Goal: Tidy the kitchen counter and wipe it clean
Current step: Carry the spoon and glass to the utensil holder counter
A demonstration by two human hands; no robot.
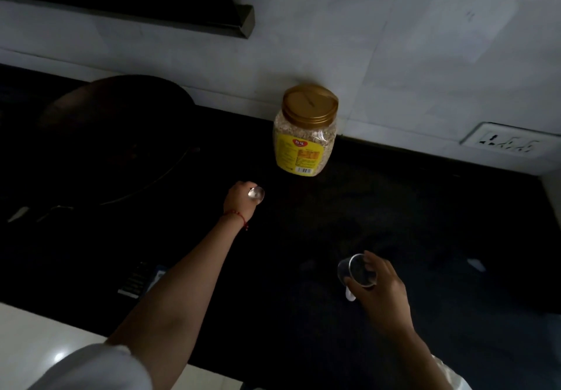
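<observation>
Looking left to right: a big dark pan (115, 134) is sitting at the far left of the black counter (394, 207), probably parked there off the cooking. Next, the left hand (239, 199) is reaching out with the arm stretched long, fingers curled around a shiny spoon (256, 193), which I'd guess is being gathered up for washing. The oats jar (305, 131) is standing upright against the wall, lid on, out of the wiping zone. Over right, the right hand (379, 286) is hovering low, bent at the wrist, gripping a tipped clear glass (356, 271).
</observation>
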